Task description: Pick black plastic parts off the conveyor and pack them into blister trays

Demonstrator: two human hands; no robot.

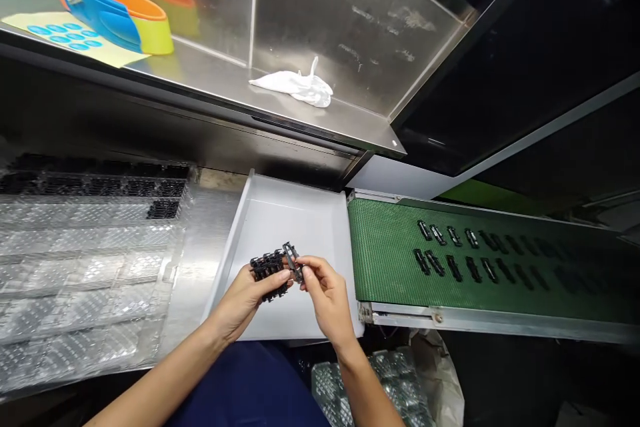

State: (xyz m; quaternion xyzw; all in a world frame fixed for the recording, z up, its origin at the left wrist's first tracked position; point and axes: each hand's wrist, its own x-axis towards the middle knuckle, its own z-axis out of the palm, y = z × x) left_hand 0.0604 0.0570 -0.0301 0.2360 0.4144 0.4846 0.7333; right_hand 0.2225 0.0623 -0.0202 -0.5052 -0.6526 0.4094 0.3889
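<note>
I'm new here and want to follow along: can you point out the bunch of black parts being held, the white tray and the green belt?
black parts (267, 267), head view, on the middle of the bunch.
white tray (295, 220), head view, on its bare floor.
green belt (385, 253), head view, on a bare stretch near its left end.

white cloth (297, 87), orange bowl (143, 17), green conveyor belt (390, 260), clear blister trays (85, 280)

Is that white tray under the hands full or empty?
Empty, as far as visible: the white tray shows a bare floor; the black parts are held above it.
</note>
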